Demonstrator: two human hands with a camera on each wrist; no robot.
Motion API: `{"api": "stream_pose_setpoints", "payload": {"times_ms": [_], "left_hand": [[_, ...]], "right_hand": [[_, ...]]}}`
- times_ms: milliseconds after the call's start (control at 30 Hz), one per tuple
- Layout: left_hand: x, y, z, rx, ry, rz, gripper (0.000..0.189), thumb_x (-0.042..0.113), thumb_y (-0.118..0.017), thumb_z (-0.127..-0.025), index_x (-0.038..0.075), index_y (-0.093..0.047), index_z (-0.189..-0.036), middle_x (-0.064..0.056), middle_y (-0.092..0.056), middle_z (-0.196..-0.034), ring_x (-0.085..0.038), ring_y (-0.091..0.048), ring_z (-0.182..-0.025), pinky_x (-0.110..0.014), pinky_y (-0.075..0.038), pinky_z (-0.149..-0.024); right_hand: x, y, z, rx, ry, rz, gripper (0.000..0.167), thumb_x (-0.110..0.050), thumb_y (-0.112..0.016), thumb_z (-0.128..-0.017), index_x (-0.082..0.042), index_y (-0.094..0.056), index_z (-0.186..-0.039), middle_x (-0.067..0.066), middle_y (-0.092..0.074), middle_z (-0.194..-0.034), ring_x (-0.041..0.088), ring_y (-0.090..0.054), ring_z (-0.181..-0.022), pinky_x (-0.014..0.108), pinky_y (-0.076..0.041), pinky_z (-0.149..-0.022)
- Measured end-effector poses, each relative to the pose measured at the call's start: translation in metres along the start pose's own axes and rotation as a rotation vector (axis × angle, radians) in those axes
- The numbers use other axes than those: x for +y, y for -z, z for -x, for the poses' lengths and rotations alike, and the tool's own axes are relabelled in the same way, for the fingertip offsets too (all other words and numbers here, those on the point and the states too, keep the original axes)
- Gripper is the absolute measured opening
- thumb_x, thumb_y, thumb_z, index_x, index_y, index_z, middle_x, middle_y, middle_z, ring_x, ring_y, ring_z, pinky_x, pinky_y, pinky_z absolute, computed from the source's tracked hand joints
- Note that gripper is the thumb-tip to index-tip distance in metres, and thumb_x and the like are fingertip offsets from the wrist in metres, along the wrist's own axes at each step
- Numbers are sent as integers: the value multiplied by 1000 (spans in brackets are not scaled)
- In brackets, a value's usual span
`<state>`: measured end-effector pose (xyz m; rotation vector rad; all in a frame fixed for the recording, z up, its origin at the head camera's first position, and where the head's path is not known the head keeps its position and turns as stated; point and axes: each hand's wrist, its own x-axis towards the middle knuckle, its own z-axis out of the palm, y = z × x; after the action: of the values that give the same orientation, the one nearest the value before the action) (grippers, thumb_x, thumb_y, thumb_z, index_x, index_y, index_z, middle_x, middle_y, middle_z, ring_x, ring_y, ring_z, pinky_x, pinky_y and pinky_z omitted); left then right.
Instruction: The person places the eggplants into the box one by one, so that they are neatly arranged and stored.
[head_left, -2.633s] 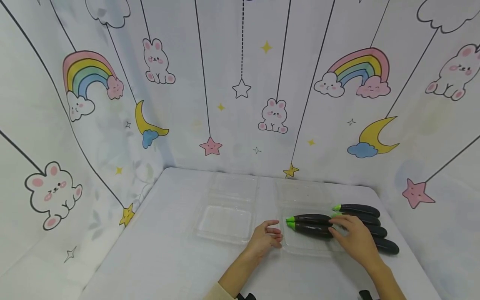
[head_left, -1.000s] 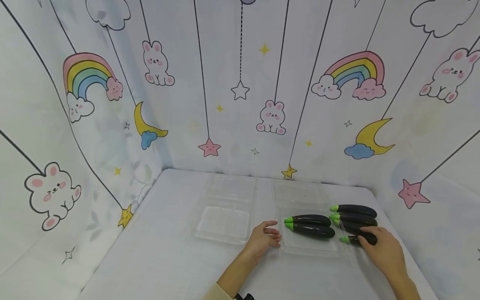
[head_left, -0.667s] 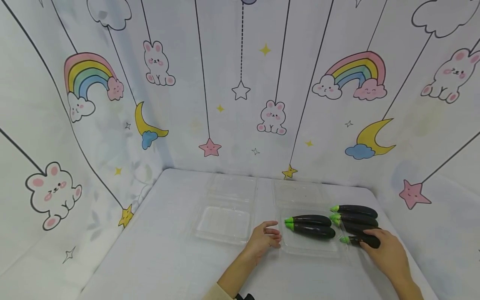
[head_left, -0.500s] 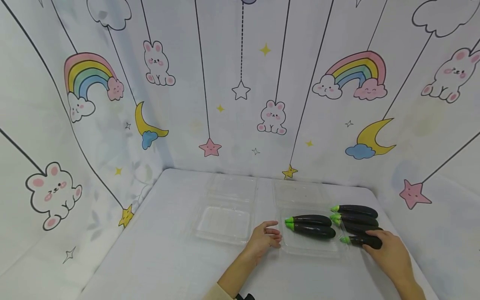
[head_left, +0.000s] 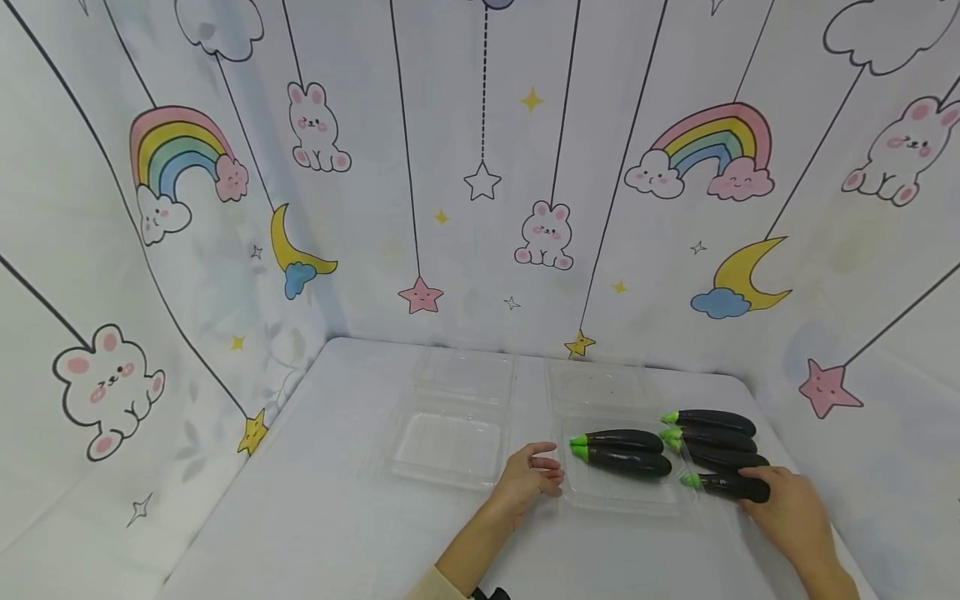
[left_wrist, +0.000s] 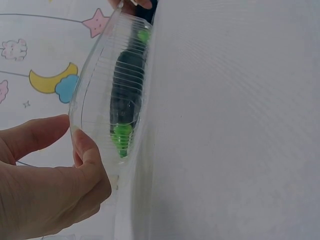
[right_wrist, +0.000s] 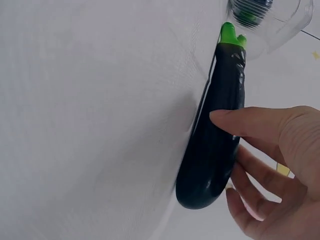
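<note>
Two dark eggplants with green stems lie side by side in the right clear plastic container. My left hand is at this container's left side; in the left wrist view its thumb and forefinger pinch the rim. At the table's right, my right hand holds another eggplant near its blunt end. In the right wrist view the thumb lies on that eggplant, with fingers behind it. Several more eggplants lie in a row just behind it.
A second clear plastic container stands left of the first, its lid folded back. The right container's lid also lies back. A white cloth wall with printed rabbits and stars rises behind the white table.
My right hand has gone from the eggplants in the container to the nearest eggplant on the right, then slightly farther right along it. The left hand has stayed by the container.
</note>
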<state>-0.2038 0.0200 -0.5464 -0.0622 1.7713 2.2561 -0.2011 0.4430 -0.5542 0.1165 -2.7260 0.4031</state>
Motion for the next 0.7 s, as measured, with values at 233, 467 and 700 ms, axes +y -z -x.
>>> {"api": "stream_pose_setpoints", "payload": {"times_ms": [233, 467, 700], "left_hand": [[-1, 0, 1, -6, -2, 0, 75, -27, -69, -73, -3, -56, -142, -16, -65, -107, -17, -70, -90, -29, -63, -82], [-1, 0, 1, -6, 1, 5, 74, -28, -69, -72, -4, -57, -141, -15, -64, -106, -16, -70, -89, -30, -63, -82], [1, 0, 1, -7, 3, 6, 74, -27, -68, -73, -3, -56, -142, -15, -64, -107, -17, -69, -90, -29, -63, -82]], "right_hand": [[1, -1, -1, -16, 22, 43, 45, -3, -90, -63, 1, -75, -105, 37, -65, -108, 58, -55, -95, 70, -44, -83], [-3, 0, 0, -33, 13, 65, 44, 0, -89, -63, 1, -74, -105, 35, -64, -109, 58, -56, -100, 72, -45, -85], [-4, 1, 0, -51, 9, 69, 42, -1, -87, -66, 0, -74, -106, 35, -64, -110, 58, -57, -103, 72, -46, -84]]}}
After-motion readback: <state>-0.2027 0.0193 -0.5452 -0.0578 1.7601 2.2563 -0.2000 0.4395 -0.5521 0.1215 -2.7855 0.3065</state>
